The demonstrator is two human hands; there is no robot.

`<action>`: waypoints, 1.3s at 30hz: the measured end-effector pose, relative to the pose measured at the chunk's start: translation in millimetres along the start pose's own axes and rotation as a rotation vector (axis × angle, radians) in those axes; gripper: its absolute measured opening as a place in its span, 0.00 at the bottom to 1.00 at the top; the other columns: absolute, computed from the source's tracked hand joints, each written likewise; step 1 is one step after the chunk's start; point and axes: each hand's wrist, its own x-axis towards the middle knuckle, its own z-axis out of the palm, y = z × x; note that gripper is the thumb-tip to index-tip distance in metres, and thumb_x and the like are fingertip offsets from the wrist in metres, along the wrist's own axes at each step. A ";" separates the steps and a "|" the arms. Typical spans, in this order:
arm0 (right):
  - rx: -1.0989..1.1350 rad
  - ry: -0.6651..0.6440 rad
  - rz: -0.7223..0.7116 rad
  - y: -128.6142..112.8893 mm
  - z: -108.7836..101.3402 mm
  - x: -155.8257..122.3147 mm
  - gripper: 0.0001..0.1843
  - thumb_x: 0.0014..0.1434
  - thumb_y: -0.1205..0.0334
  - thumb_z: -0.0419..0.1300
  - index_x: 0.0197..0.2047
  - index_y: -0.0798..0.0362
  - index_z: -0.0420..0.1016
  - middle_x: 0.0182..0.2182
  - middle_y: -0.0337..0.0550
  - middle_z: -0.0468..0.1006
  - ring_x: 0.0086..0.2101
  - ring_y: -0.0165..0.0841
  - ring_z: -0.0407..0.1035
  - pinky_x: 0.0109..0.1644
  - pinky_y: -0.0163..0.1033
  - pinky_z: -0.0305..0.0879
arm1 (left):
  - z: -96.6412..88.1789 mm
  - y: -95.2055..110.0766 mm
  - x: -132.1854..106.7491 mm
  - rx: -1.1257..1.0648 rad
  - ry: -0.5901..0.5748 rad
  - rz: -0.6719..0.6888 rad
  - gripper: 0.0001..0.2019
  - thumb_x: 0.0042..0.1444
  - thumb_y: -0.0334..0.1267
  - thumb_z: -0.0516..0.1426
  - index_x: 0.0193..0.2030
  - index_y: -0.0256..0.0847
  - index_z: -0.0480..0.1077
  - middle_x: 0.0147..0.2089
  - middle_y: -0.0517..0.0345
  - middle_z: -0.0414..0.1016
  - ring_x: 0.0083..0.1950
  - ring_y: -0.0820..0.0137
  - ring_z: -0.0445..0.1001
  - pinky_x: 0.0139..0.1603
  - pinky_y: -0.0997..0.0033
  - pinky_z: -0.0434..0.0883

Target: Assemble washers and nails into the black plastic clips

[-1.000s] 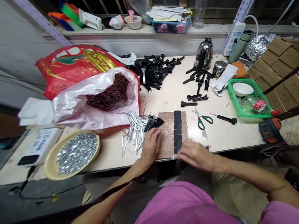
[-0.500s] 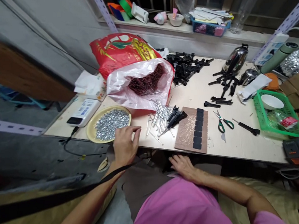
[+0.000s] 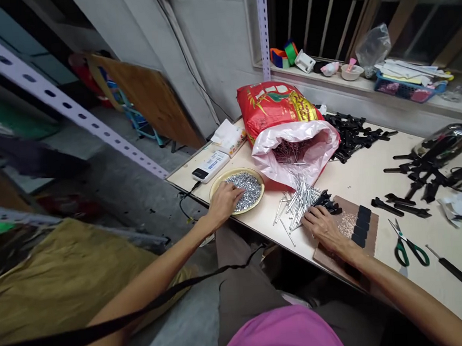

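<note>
My left hand [image 3: 224,201] is over the near left side of a yellow bowl [image 3: 213,186], with its fingers bent together at the small silver metal pieces [image 3: 251,188] inside. Whatever lies between its fingertips is too small to make out. My right hand [image 3: 322,229] rests at the near edge of a pile of long silver metal pins [image 3: 301,202], its fingers stretched forward and a little apart. Just beyond those fingers are several black plastic parts [image 3: 328,204]. Under my right wrist lies a brown board [image 3: 372,232] bearing a row of black pads [image 3: 361,222].
Behind the pins, a red bag [image 3: 266,107] lies open, with dark reddish pieces inside. A black heap of parts [image 3: 350,133] is beside it. Green-handled scissors [image 3: 406,245] and a black-handled tool [image 3: 455,273] lie right. A white device [image 3: 211,166] and tissue pack [image 3: 230,136] stand left.
My view has swung left. My left hand has moved from beside the bowl onto the metal pieces in it. My right hand has risen from my lap to the pin pile.
</note>
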 end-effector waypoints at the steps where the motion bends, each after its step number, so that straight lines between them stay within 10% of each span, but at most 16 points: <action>1: 0.002 0.012 -0.027 1.4 0.6 0.3 0.15 0.59 0.79 0.51 0.37 0.55 0.75 0.35 0.47 0.76 0.39 0.37 0.66 0.50 0.46 0.62 | 2.9 -0.2 3.0 0.005 -0.022 0.014 0.15 0.61 0.41 0.50 0.40 0.43 0.78 0.32 0.50 0.71 0.38 0.61 0.66 0.38 0.64 0.67; 7: 0.043 0.105 -0.090 3.9 -9.0 3.1 0.18 0.62 0.77 0.47 0.43 0.54 0.75 0.34 0.47 0.74 0.35 0.35 0.65 0.49 0.45 0.63 | 11.7 0.5 17.1 0.052 -0.111 0.053 0.14 0.61 0.39 0.50 0.42 0.42 0.77 0.33 0.50 0.71 0.39 0.61 0.67 0.37 0.64 0.66; 17: 0.365 0.339 0.235 -1.1 -25.4 36.5 0.18 0.64 0.68 0.48 0.52 0.50 0.73 0.36 0.46 0.73 0.37 0.35 0.68 0.40 0.41 0.70 | 22.1 0.9 27.2 0.017 -0.132 0.096 0.13 0.60 0.29 0.48 0.30 0.38 0.72 0.33 0.48 0.71 0.41 0.59 0.69 0.41 0.61 0.67; 29: 0.513 0.373 0.275 -16.4 -33.1 81.1 0.14 0.65 0.64 0.49 0.47 0.52 0.75 0.32 0.44 0.74 0.33 0.34 0.70 0.39 0.38 0.69 | 8.0 5.3 31.6 -0.372 -0.040 -0.166 0.08 0.55 0.32 0.53 0.28 0.40 0.71 0.32 0.52 0.75 0.38 0.63 0.72 0.42 0.62 0.70; 39: 0.540 0.368 0.274 -38.1 -33.3 115.1 0.17 0.65 0.66 0.49 0.51 0.51 0.75 0.27 0.39 0.66 0.27 0.28 0.64 0.32 0.32 0.64 | -31.7 53.3 24.5 -1.590 0.002 -0.724 0.20 0.37 0.50 0.68 0.29 0.35 0.71 0.27 0.58 0.76 0.26 0.74 0.72 0.32 0.71 0.73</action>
